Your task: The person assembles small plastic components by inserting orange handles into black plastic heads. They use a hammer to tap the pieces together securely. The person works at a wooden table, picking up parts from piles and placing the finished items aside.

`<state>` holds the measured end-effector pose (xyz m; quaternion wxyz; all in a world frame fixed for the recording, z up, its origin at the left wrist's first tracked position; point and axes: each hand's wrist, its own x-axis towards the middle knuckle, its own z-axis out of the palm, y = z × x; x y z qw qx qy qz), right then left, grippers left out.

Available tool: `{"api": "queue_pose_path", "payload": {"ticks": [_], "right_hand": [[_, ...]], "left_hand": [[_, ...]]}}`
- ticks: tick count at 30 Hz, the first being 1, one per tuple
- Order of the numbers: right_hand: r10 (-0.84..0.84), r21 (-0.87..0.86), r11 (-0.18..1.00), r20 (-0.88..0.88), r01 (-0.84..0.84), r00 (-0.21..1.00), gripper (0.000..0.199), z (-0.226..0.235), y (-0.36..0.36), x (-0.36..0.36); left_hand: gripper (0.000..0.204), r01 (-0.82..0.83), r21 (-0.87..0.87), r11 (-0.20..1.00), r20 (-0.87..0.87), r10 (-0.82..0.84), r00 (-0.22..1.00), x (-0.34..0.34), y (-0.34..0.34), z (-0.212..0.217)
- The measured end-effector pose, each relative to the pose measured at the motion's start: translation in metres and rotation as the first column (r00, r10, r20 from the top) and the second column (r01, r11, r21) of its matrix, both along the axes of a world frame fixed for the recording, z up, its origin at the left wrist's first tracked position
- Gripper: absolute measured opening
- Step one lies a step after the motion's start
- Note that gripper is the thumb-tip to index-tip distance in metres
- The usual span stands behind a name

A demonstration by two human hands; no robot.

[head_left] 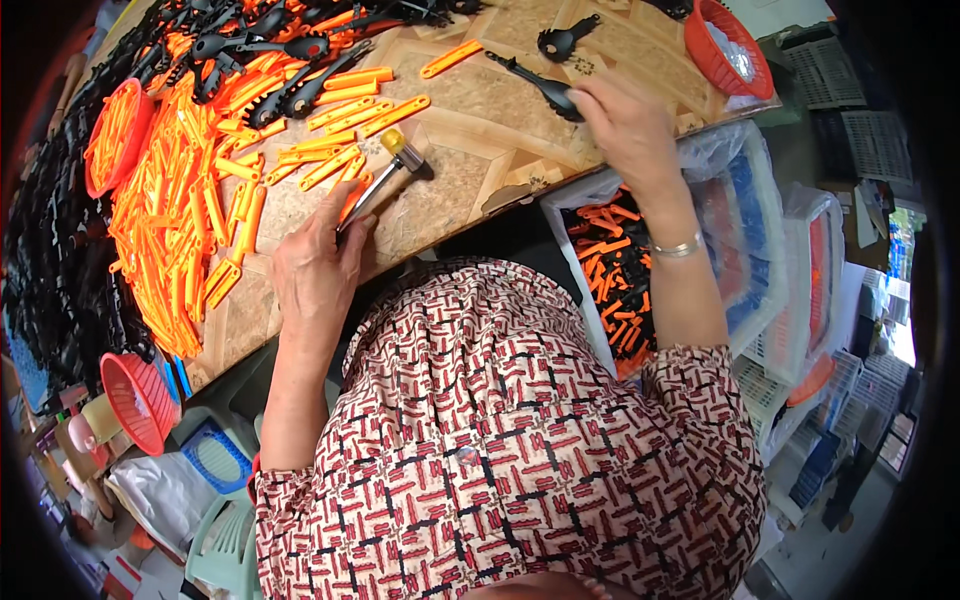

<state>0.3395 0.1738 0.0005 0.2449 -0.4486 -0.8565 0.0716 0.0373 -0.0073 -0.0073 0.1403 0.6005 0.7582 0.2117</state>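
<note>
On the near edge of the table, my left hand [318,262] is closed around the grip of a small hammer [385,178]. The hammer has a metal shaft and a head with one yellow and one black end. A bit of orange shows by the left fingers; I cannot tell whether it is held too. Further right, my right hand [632,125] has its curled fingers at the broad end of a black kitchen-utensil head [540,84], whose narrow stem points left. Behind it lies a black pasta-server head [568,38]. Loose orange handles [395,116] lie near the hammer.
A large heap of orange handles [170,230] covers the table's left, with black utensil heads [270,45] behind. Red baskets [735,60] stand at the right corner and left side. Below the table's right edge sits a lined bin of orange-and-black pieces [612,270].
</note>
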Motion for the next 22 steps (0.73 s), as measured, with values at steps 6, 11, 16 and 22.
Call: {"api": "queue_pose_path", "payload": {"ticks": [6,11,16,22], "right_hand": [[0.019,0.243,0.968,0.189,-0.065,0.982,0.020,-0.039,0.023,-0.033],[0.147,0.130,0.980,0.058,-0.154,0.987,0.018,-0.032,0.035,0.002],[-0.104,-0.377,0.926,-0.217,0.015,0.971,0.018,-0.007,0.010,0.018],[-0.411,-0.787,0.417,-0.610,-0.455,0.678,0.020,-0.012,-0.015,0.005]], "left_hand": [[0.033,-0.121,0.032,0.992,0.001,0.121,0.993,-0.032,0.002,-0.007],[0.033,-0.230,-0.111,0.967,0.446,0.255,0.858,-0.040,-0.005,-0.007],[0.039,-0.257,-0.039,0.966,0.835,0.173,0.522,-0.040,0.001,-0.002],[0.051,-0.121,-0.138,0.983,0.943,0.168,0.287,-0.039,-0.005,0.017]]}}
